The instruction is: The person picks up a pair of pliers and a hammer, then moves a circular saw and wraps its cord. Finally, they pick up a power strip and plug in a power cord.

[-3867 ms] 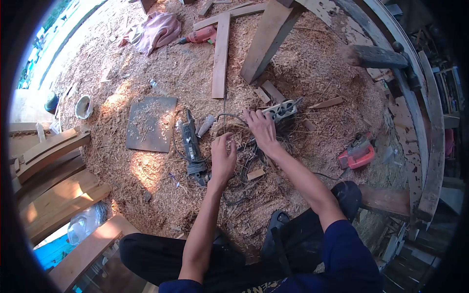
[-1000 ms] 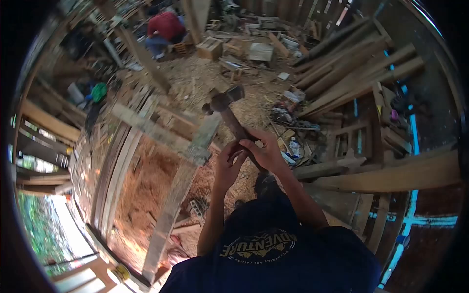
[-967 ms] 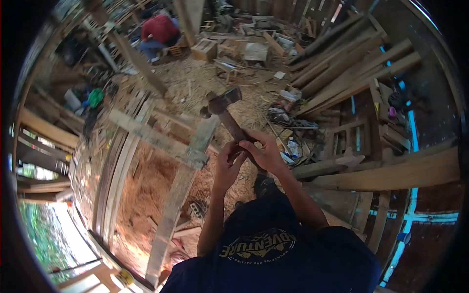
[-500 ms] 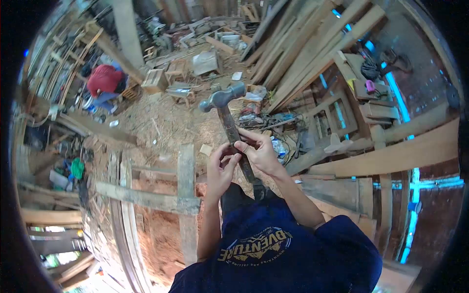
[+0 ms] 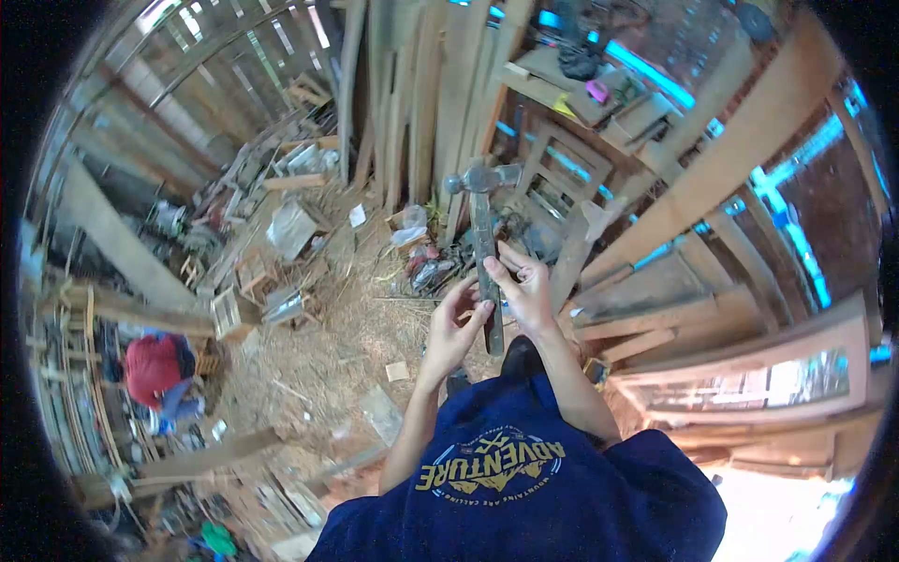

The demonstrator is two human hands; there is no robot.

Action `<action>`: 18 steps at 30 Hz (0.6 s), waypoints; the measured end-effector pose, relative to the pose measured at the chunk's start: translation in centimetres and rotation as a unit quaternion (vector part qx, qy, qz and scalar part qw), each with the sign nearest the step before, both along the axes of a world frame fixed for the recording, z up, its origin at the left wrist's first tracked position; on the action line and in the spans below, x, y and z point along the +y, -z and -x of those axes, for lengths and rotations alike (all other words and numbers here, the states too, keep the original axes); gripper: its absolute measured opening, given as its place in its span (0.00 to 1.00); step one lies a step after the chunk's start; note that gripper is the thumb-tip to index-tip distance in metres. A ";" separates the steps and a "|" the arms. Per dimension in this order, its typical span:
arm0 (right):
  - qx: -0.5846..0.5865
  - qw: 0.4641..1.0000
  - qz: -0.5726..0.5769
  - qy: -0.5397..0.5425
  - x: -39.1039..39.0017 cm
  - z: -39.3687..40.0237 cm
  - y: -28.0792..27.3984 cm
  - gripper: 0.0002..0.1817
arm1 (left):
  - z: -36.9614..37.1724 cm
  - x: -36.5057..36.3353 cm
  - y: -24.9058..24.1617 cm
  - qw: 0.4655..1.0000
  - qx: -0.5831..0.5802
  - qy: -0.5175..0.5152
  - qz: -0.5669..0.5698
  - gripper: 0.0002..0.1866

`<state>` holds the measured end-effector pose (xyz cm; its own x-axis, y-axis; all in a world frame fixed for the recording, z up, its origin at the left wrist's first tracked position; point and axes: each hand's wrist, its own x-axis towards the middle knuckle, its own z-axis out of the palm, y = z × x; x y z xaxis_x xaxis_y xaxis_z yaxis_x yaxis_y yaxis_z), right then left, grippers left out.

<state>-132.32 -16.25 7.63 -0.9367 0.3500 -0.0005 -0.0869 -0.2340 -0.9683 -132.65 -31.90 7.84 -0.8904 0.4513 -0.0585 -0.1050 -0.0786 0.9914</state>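
hammer upright | both hands grip handle: right, left

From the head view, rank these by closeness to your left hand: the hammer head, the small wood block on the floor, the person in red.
1. Small wood block, just below-left of the left hand.
2. Hammer head, up above, at the top of the handle.
3. Person in red, far off at the frame's left edge.
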 end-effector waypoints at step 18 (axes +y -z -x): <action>0.003 0.974 -0.061 0.218 20.7 5.3 0.1 0.19 | 9.6 19.8 0.6 0.972 -0.050 0.231 0.006 0.32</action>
